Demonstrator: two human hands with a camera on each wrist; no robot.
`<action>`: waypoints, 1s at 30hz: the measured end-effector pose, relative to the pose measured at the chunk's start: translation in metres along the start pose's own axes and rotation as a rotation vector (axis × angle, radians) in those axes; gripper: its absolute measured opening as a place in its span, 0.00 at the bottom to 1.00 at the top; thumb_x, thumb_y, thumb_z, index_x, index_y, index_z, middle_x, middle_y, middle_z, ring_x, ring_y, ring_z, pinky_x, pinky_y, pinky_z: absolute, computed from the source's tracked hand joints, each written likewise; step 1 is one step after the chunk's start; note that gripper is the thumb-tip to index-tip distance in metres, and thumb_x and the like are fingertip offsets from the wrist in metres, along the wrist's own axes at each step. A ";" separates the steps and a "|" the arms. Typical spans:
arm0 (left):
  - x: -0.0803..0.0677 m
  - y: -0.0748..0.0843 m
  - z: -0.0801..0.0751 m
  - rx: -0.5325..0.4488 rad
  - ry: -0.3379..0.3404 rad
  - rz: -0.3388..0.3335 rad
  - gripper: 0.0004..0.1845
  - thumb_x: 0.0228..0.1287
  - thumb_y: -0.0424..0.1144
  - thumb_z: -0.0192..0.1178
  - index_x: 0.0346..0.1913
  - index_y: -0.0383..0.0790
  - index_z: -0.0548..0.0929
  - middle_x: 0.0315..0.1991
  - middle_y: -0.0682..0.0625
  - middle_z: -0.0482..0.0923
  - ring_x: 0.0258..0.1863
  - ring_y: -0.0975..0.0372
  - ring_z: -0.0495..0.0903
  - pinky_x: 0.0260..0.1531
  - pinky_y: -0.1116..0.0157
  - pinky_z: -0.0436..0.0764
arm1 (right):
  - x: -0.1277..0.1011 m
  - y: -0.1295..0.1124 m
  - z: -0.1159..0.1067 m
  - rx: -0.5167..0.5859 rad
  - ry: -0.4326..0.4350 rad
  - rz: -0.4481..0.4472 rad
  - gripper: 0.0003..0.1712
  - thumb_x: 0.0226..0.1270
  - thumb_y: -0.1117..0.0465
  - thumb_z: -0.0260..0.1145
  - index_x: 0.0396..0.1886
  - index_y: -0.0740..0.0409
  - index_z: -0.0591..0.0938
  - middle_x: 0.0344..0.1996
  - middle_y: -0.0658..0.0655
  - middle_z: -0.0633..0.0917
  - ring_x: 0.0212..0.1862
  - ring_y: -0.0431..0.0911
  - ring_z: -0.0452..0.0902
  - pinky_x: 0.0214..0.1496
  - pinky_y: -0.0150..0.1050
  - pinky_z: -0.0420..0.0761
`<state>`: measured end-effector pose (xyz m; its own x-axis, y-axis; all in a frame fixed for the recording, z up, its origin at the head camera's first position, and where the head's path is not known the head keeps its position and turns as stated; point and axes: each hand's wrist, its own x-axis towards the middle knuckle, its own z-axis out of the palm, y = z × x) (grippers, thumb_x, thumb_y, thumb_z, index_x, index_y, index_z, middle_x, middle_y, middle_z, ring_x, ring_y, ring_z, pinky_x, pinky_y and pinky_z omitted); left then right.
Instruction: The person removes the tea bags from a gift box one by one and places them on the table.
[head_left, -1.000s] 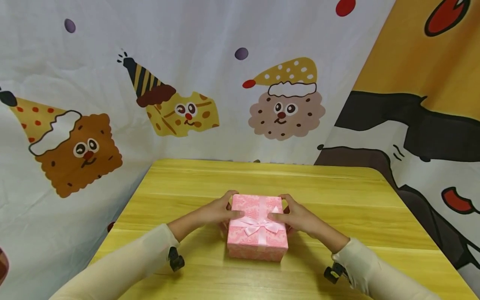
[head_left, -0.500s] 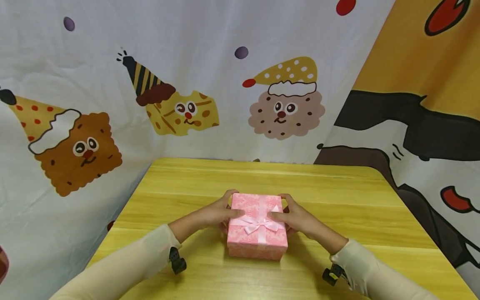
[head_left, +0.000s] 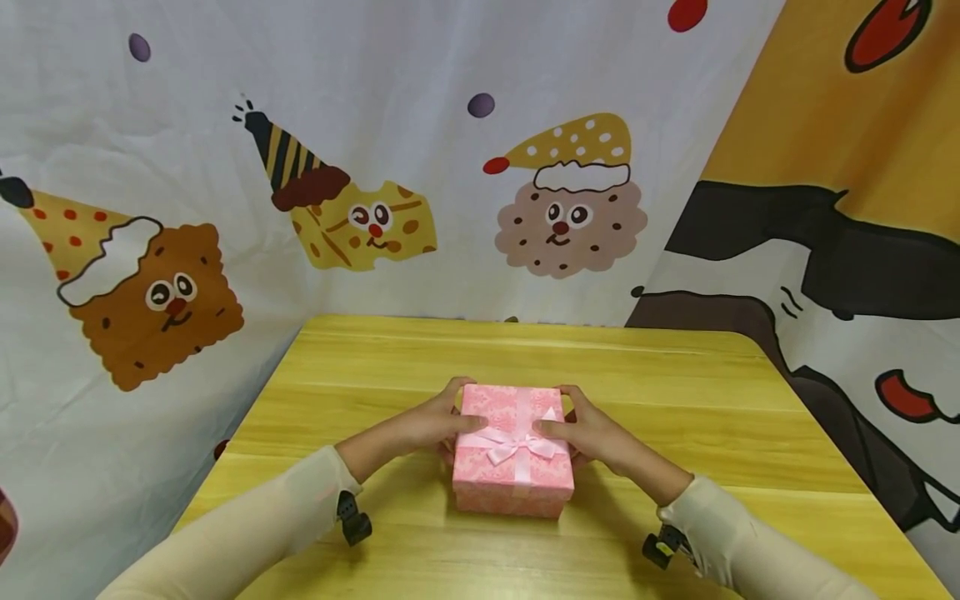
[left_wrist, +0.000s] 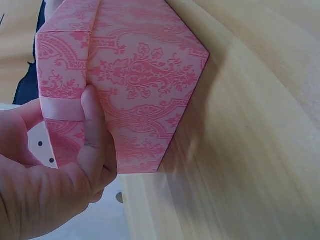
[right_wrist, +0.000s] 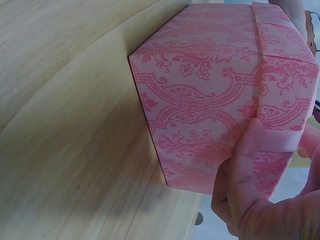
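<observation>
A square pink gift box with a damask print and a satin ribbon bow sits mid-bench, nearer the front edge. The left hand and right hand clasp its opposite sides, fingers curled round the lid edges, thumbs on top.

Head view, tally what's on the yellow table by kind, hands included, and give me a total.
Pink gift box: 1, closed, standing on the table
Ribbon bow: 1, on the box lid
Hands: 2, left hand and right hand, one gripping each side of the box
Total: 4
</observation>
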<state>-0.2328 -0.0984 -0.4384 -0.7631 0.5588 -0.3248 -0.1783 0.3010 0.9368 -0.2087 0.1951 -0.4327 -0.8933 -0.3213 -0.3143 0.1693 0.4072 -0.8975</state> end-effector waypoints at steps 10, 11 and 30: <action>-0.003 0.010 -0.004 -0.004 0.021 0.014 0.46 0.74 0.48 0.65 0.81 0.55 0.44 0.43 0.37 0.73 0.25 0.55 0.83 0.26 0.56 0.87 | 0.002 -0.006 -0.005 0.006 0.034 0.011 0.52 0.69 0.46 0.73 0.79 0.55 0.51 0.47 0.69 0.77 0.33 0.52 0.86 0.33 0.48 0.88; -0.003 0.012 -0.004 -0.002 0.025 0.015 0.46 0.74 0.48 0.65 0.81 0.55 0.44 0.42 0.38 0.73 0.25 0.55 0.82 0.26 0.56 0.87 | 0.002 -0.007 -0.006 0.006 0.036 0.011 0.52 0.69 0.46 0.73 0.79 0.55 0.51 0.48 0.69 0.76 0.34 0.52 0.86 0.34 0.49 0.88; -0.012 0.034 -0.025 0.030 0.067 0.063 0.45 0.74 0.50 0.64 0.82 0.56 0.46 0.46 0.38 0.71 0.31 0.55 0.79 0.31 0.53 0.88 | 0.007 -0.039 -0.007 0.020 0.037 -0.032 0.56 0.69 0.47 0.73 0.81 0.56 0.47 0.50 0.70 0.73 0.32 0.53 0.86 0.31 0.48 0.88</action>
<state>-0.2448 -0.1141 -0.3994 -0.8121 0.5249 -0.2549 -0.1109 0.2902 0.9505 -0.2249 0.1831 -0.3977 -0.9130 -0.3023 -0.2740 0.1481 0.3803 -0.9130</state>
